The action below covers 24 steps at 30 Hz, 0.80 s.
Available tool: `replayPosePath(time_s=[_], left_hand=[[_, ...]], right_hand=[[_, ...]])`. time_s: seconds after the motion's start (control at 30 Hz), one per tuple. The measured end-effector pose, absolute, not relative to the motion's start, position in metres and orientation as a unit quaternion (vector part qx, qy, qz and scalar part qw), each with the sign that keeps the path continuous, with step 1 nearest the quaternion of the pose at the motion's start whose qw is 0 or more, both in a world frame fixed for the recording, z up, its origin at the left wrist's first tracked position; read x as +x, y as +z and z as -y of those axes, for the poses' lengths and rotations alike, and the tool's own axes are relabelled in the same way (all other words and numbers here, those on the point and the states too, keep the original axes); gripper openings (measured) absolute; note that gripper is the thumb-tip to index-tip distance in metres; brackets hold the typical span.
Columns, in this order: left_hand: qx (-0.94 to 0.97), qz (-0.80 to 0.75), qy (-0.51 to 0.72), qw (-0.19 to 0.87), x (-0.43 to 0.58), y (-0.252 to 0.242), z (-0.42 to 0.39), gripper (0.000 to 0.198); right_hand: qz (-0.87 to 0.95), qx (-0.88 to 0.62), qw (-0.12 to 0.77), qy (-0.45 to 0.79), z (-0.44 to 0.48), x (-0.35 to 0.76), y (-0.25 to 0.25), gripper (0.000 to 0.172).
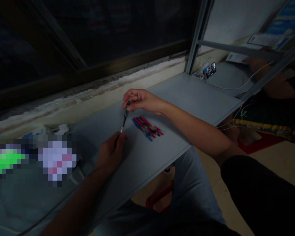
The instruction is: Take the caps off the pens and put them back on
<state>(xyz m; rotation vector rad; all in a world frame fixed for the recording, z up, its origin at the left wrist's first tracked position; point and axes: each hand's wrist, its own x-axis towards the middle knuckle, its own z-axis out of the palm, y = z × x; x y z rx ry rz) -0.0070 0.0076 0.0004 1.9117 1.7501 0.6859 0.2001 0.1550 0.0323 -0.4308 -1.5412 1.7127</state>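
Note:
A slim pen (pixel 125 119) with a dark upper end and a paler stretch lower down is held slantwise over the grey table (pixel 147 164). My left hand (pixel 111 151) is closed round its lower end, which the fingers mostly hide. At the upper end, my right hand (pixel 142 100) pinches the dark part between thumb and fingers, with the other fingers loosely curled. Just right of the pen, several blue, red and dark pens (pixel 147 127) lie side by side on the table.
A lit phone (pixel 209 70) with white cables stands at the back right, beyond a metal frame post (pixel 194 42). Another person's arm (pixel 263 70) rests there near papers. At left is a pixel-blurred patch (pixel 57 160). A windowsill (pixel 93 88) runs behind the table.

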Motion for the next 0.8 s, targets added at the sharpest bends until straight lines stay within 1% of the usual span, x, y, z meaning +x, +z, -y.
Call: replayPosePath(time_s=[0.2,0.43,0.53,0.67,0.8], left_hand=[[0.702,-0.630,0.245,0.224,-0.005,0.002,-0.007,0.042],[0.702,-0.634,0.244,0.217,-0.007,0.000,-0.007,0.043],[0.699,-0.639,0.248,0.207,-0.007,0.000,-0.007,0.041],[0.693,-0.644,0.255,0.201,-0.005,0.003,-0.006,0.040],[0.704,-0.638,0.242,0.197,-0.004,0.003,-0.006,0.038]], right_hand=[[0.590,-0.201,0.440,0.646,-0.160,0.204,0.033,0.028],[0.597,-0.217,0.439,0.636,-0.164,0.206,0.031,0.024],[0.605,-0.221,0.412,0.645,-0.162,0.205,0.030,0.024],[0.628,-0.215,0.338,0.667,-0.156,0.199,0.028,0.024],[0.667,-0.249,0.296,0.637,-0.150,0.197,0.028,0.024]])
